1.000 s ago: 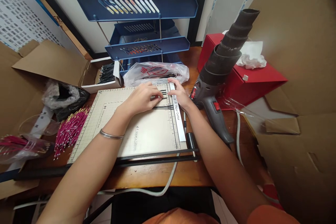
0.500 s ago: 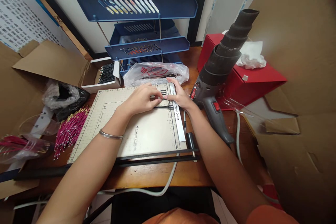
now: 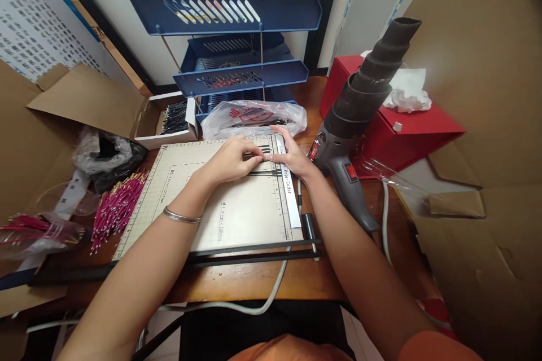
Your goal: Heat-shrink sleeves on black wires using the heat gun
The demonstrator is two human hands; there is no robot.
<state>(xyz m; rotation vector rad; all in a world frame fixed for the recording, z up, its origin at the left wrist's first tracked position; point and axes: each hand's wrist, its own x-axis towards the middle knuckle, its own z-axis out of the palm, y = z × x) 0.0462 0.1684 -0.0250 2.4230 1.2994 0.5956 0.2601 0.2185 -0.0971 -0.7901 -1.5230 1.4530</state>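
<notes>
My left hand reaches over a cream gridded paper cutter board, its thumb and fingertips pinched together near the white ruler strip. What they hold is too small to make out. My right hand lies across the far end of that strip. Its index finger stretches toward the board's far edge, and its thumb points left, touching the left fingertips. Thin black strands lie crosswise on the board just below the fingertips. Short black pieces show just beyond them.
A heat gun stands nozzle up at right, before a red tissue box. Blue tiered trays rise at the back. Magenta wires and a box of black wires lie left. A grey cable crosses the front.
The whole view has shifted slightly, with things appearing a little to the right. Both hands keep nearly the same pose over the board.
</notes>
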